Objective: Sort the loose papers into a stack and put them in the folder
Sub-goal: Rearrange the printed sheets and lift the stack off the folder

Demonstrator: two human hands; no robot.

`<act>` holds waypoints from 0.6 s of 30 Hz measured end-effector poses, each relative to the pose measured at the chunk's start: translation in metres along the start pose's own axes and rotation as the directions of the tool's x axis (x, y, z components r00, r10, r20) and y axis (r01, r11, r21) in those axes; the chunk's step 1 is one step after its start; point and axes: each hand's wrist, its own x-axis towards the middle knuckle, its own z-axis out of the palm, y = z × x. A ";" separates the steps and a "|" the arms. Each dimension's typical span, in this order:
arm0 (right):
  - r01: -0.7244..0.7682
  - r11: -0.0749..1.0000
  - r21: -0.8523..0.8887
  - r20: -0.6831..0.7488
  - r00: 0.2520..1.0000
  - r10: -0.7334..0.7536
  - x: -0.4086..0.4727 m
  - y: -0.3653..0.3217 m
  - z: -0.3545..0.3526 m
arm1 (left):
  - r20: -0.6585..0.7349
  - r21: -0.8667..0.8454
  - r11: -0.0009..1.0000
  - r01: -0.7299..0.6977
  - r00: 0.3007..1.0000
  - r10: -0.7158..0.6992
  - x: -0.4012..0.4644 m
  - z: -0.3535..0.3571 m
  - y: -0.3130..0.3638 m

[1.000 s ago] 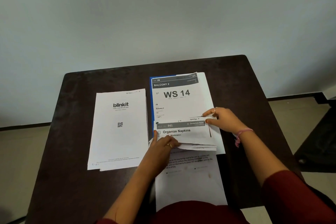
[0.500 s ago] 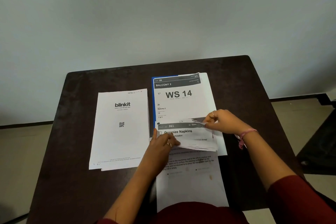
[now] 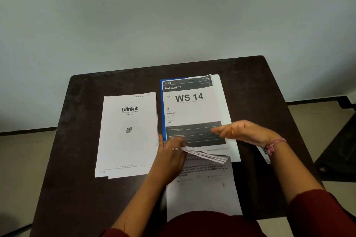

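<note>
A blue folder (image 3: 162,106) lies on the dark table (image 3: 260,90), its edge showing left of a "WS 14" sheet (image 3: 189,109) and other white sheets on top of it. A second pile topped by a "blinkit" sheet (image 3: 127,140) lies to the left. My left hand (image 3: 170,157) grips the bent edge of several loose sheets (image 3: 209,156) at the near end of the WS 14 pile. These sheets run down over the table's near edge (image 3: 202,194). My right hand (image 3: 246,132) hovers flat over the WS 14 sheet's dark lower band, fingers straight and holding nothing.
A thin grey object (image 3: 264,155) lies on the table under my right wrist. Bare dark tabletop surrounds both piles. A plain wall stands behind the table, with tiled floor (image 3: 316,121) on either side.
My right hand has let go of the "Organize Napkins" sheet's top edge and opened. That sheet has dropped back toward me, uncovering the WS 14 sheet's dark lower band. My left hand keeps its grip.
</note>
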 end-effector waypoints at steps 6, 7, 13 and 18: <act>-0.040 0.997 -0.060 -0.390 0.921 0.014 0.030 -0.003 -0.006 | 0.101 0.223 0.965 -0.140 0.988 0.120 -0.002 0.000 -0.003; -0.070 0.992 -0.106 -0.410 0.912 0.020 0.034 -0.003 -0.006 | 0.080 0.240 0.958 -0.155 0.987 0.139 -0.003 0.001 -0.004; -0.114 0.990 0.079 -0.413 0.900 0.137 0.032 0.013 0.014 | 0.005 0.310 0.945 -0.106 0.994 0.110 0.002 -0.003 0.000; -0.004 0.938 0.346 -0.350 0.927 0.133 0.012 0.048 0.040 | -0.037 0.308 0.952 -0.004 0.999 0.016 0.014 -0.003 0.004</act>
